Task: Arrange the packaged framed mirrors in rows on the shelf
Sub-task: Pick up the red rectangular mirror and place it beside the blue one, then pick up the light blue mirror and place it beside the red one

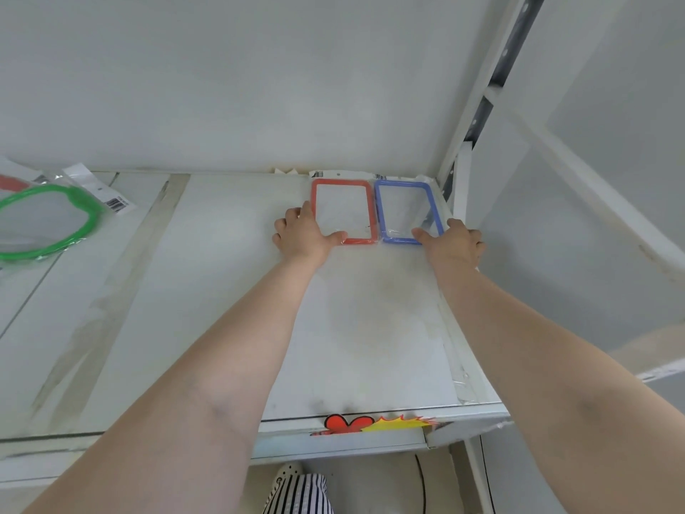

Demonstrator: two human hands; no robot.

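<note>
Two packaged rectangular mirrors lie flat side by side at the back right of the white shelf [230, 291]. The red-framed mirror [343, 211] is on the left and the blue-framed mirror [407, 211] on the right, close to the shelf's right upright. My left hand [302, 235] grips the red mirror's near left corner, thumb on its front edge. My right hand [456, 244] grips the blue mirror's near right corner, thumb on the frame. A round green-framed mirror [48, 220] in clear wrap lies at the far left.
A red-framed package [11, 181] shows partly behind the green one. The slotted shelf upright [478, 116] rises at the right. A red and yellow price tag [378, 424] is clipped to the shelf's front edge. A shoe and striped trousers [296, 487] appear below.
</note>
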